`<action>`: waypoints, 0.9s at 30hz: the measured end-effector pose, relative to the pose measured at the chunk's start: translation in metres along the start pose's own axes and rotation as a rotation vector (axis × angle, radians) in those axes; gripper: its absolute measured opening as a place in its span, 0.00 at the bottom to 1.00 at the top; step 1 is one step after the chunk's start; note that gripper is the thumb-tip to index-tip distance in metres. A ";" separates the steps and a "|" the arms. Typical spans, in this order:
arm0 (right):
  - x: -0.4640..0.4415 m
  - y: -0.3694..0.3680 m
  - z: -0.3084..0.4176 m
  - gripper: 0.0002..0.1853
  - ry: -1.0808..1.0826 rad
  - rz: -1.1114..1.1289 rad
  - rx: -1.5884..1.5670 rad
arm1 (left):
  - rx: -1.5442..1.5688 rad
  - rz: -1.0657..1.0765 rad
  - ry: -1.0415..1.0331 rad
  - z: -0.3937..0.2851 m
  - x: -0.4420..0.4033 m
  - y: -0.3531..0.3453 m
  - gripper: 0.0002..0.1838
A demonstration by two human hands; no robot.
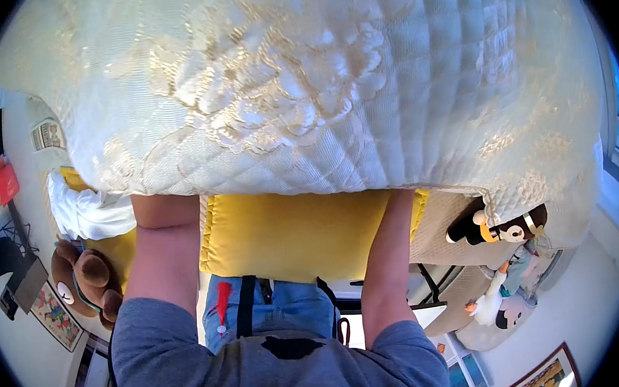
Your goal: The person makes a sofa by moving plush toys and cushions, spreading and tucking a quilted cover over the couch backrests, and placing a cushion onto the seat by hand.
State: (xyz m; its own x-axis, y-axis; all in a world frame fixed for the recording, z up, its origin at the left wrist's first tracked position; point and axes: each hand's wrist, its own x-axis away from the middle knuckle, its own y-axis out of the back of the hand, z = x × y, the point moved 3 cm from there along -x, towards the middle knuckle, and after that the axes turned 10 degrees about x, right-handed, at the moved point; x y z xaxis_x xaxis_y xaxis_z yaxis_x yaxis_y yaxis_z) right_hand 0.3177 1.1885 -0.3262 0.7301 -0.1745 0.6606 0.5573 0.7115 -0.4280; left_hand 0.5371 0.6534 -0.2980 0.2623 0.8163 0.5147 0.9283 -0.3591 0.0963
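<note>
A large cream quilted cover (279, 87) with a shiny flower pattern is spread upright in front of me and fills the upper view. My left forearm (165, 256) reaches up behind its lower edge, so my left hand is hidden. Further right, my right forearm (390, 245) passes behind the same edge, and that hand is hidden too. Whether the fingers grip the cloth does not show. Between my arms lies a yellow cushion (291, 231) with ruffled side edges, partly behind the cover.
A brown teddy bear (87, 284) and a white cloth (89, 207) are at the left. A black-clad plush toy (508, 227) lies by the cover's right corner. Beyond it, a white goose plush (487, 307) rests on a beige seat (474, 339).
</note>
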 end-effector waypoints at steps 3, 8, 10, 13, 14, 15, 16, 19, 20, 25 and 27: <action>-0.009 -0.004 -0.014 0.32 -0.002 0.005 -0.016 | 0.008 -0.004 0.021 0.001 -0.007 0.001 0.21; -0.019 -0.008 -0.011 0.31 0.024 0.006 -0.024 | 0.031 0.061 0.024 -0.005 -0.034 -0.037 0.21; -0.014 0.002 0.001 0.31 0.057 0.005 -0.022 | 0.041 0.094 0.023 -0.008 -0.045 -0.055 0.22; -0.008 0.029 0.036 0.31 0.147 -0.010 -0.003 | 0.056 0.131 0.034 -0.010 -0.053 -0.080 0.22; -0.008 0.040 0.054 0.31 0.194 -0.032 0.020 | 0.059 0.138 0.039 -0.010 -0.054 -0.086 0.22; -0.010 0.049 0.072 0.31 0.239 -0.066 0.054 | 0.062 0.148 0.046 -0.010 -0.054 -0.092 0.22; -0.011 0.058 0.093 0.31 0.291 -0.106 0.103 | 0.065 0.151 0.048 -0.009 -0.054 -0.097 0.22; -0.011 0.058 0.148 0.31 0.413 -0.324 0.354 | 0.066 0.151 0.055 -0.010 -0.056 -0.105 0.22; -0.003 0.051 0.160 0.31 0.380 -0.543 0.350 | 0.069 0.151 0.051 -0.011 -0.057 -0.105 0.22; -0.031 0.101 0.203 0.28 0.526 -0.632 0.563 | 0.068 0.143 0.037 -0.019 -0.061 -0.108 0.22; -0.062 0.126 0.217 0.31 0.635 -0.276 0.688 | 0.070 0.146 0.026 -0.023 -0.061 -0.114 0.22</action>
State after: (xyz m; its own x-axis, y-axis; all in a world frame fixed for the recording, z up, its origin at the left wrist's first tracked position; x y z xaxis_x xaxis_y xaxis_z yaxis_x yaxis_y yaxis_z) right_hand 0.2575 1.4365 -0.2873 0.7982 -0.5854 0.1424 0.5353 0.7975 0.2783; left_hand 0.4094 0.6335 -0.3205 0.3893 0.7455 0.5409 0.8973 -0.4397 -0.0398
